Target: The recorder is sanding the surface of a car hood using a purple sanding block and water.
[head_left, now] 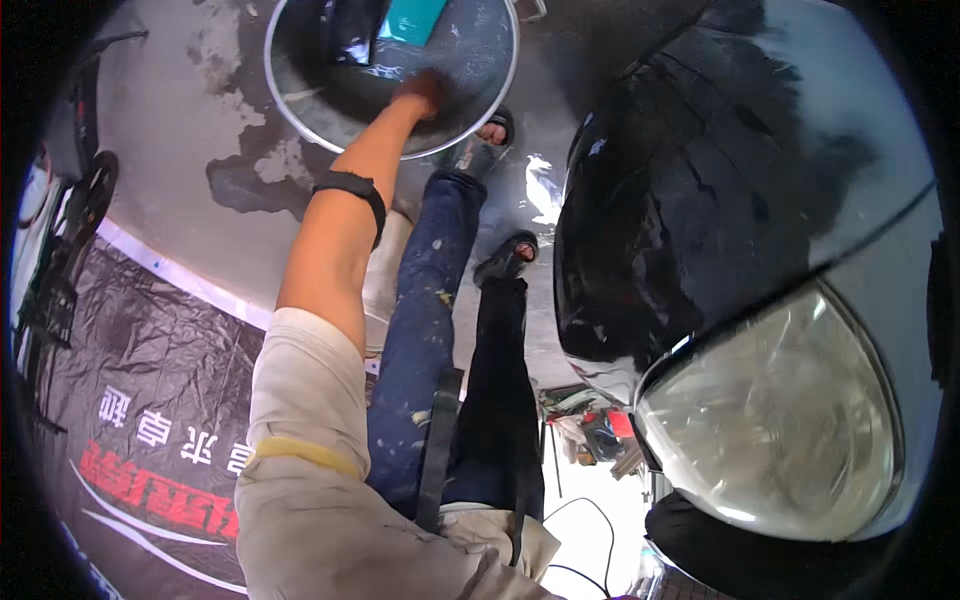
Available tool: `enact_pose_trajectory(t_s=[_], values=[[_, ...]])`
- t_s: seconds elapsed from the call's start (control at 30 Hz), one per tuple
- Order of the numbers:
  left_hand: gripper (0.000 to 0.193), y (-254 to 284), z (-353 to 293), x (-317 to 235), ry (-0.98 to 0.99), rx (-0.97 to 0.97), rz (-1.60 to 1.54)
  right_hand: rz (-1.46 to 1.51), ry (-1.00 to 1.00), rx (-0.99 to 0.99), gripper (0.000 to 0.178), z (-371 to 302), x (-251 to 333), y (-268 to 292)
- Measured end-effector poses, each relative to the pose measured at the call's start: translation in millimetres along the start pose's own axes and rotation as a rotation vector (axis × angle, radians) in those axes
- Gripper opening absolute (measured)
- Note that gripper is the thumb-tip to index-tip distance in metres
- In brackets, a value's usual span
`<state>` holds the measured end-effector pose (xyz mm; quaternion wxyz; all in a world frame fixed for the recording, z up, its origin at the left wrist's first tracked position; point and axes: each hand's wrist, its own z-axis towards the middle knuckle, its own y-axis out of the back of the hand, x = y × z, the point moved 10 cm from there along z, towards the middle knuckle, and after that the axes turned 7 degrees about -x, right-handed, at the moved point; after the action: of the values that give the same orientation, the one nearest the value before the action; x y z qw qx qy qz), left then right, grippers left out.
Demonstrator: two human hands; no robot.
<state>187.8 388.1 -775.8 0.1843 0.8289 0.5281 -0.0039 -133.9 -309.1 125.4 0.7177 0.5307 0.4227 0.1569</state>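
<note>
Inside a round gray tub (300,85), up at the top, is the person's left hand (424,92). It is dark in there, so I cannot tell if the fingers are wide, narrow or holding something. Near the hand lie a green thing (412,20) and a black thing (353,30), both cut off by the top edge. The right hand is out of view.

On the right, a big dark car (670,200) takes up lots of room, with a large clear headlight (775,420) low down. Two feet in dark sandals (508,262) stand between the tub and the car. The left arm partly hides a pale thing (390,265) beside the leg. Low in the middle, a messy pile (600,432) has something red in it, and a thin black cord (608,525) curls over a very bright patch.

On the left lies a wrinkly dark sheet (150,310) with big red and white writing, upside down. The gray floor (170,150) has dark, wet-looking patches. At the far left, dark things crowd together, too blurry to name.
</note>
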Motion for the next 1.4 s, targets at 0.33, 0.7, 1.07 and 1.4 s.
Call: enact_pose_trajectory(t_s=[0.33, 0.7, 1.07, 1.4], values=[[0.049, 162, -238, -16, -0.023, -0.81, -0.945, 0.733, -0.376, -0.098, 0.045, -5, 17, -90], [0.05, 430, -603, -374, -1.144, -1.077, -0.982, 0.562, 0.022, -0.587, 0.044, 102, 98, -3], [0.07, 329, -647, -550, -1.01, -1.387, 0.137, 0.319, -0.135, -0.576, 0.042, 99, 116, 6], [0.063, 324, -636, -570, -0.941, -1.346, 0.17, 0.354, -0.085, -0.62, 0.049, 101, 97, -12]])
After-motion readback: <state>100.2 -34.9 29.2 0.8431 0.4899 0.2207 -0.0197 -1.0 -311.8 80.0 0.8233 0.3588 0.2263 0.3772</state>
